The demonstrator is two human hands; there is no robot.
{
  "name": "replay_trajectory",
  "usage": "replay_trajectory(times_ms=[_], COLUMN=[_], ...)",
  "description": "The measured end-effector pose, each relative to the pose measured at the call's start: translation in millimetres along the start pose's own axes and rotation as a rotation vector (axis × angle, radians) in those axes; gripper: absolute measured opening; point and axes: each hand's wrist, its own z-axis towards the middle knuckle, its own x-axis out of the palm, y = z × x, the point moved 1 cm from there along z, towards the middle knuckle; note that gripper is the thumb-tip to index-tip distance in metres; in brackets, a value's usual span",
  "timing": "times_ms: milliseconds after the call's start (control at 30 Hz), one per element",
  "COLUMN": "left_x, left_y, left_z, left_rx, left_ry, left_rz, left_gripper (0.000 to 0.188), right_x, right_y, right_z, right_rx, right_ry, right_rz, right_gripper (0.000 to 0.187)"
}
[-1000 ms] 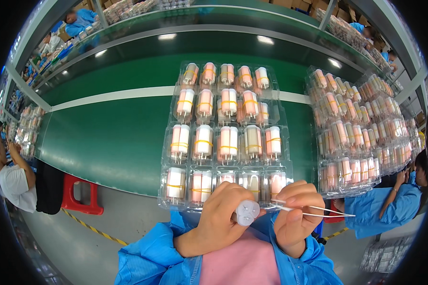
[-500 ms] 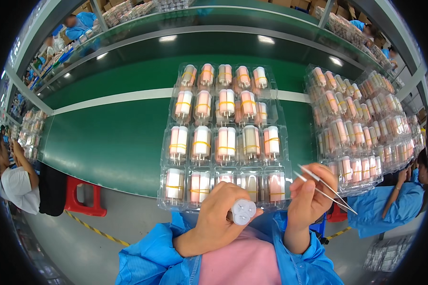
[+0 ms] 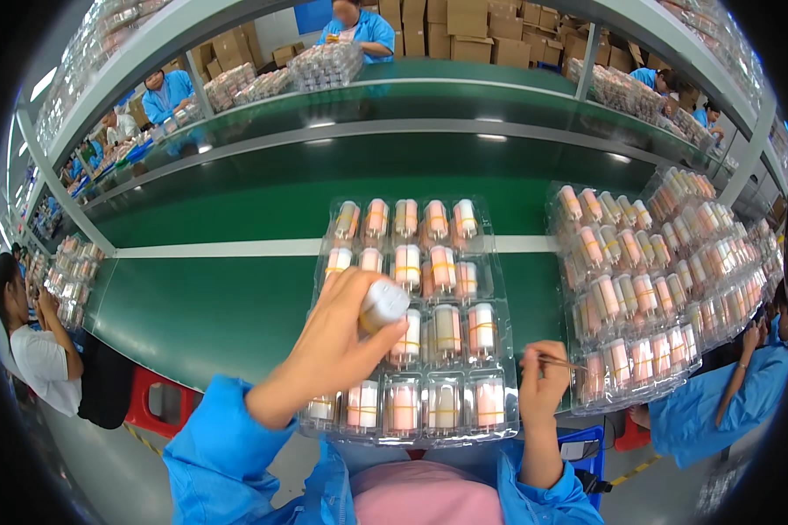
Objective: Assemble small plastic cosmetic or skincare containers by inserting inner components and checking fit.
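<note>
My left hand is closed around a bundle of tubes with a pale, blurred end, held above the left part of a clear plastic tray. The tray's pockets hold pink, white and greyish tube bundles wrapped with yellow bands. Some of the pockets are hidden under my left hand and forearm. At the tray's right edge my right hand grips slim metal tweezers, their tips pointing right toward a neighbouring stack.
Stacked clear trays of similar bundles stand at the right on the green work surface. Metal frame posts rise at both sides. Co-workers in blue sit at the right and far side; a person in white is at left.
My left hand has moved forward and left with the tube bundle, from near my chest to over the tray. My right hand has lowered with the tweezers. The view has tilted up.
</note>
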Motion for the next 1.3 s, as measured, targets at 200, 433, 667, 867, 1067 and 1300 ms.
replay_trajectory(times_ms=[200, 433, 667, 867, 1067, 1300], left_x=[47.6, 130.0, 129.4, 99.3, 87.8, 86.6], left_y=[20.1, 35.7, 39.1, 50.5, 43.2, 44.8], left_z=[77.5, 128.1, 118.2, 101.8, 83.9, 78.2], left_rx=[-0.223, -0.046, 0.069, 0.100, 0.021, 0.141], left_ry=[0.168, 0.051, 0.042, 0.050, 0.060, -0.057], left_rz=[-0.057, 0.288, 0.516, 0.642, 0.056, 0.073], left_gripper=[0.037, 0.045, 0.041, 0.033, 0.028, 0.045], right_x=[2.9, 1.5, 0.3, -0.3, 2.4, 1.6], right_y=[-17.8, -14.4, -16.4, -16.5, -20.4, -27.4], right_z=[-3.7, -3.2, -3.2, -3.3, -4.7, -7.6], right_rx=[-0.025, 0.096, 0.121, 0.203, 0.203, 0.229], right_ry=[0.040, 0.078, 0.106, 0.079, 0.109, 0.119], right_rz=[-0.066, 0.069, 0.109, 0.278, 0.314, 0.326], right_gripper=[0.006, 0.009, 0.010, 0.010, 0.015, 0.020])
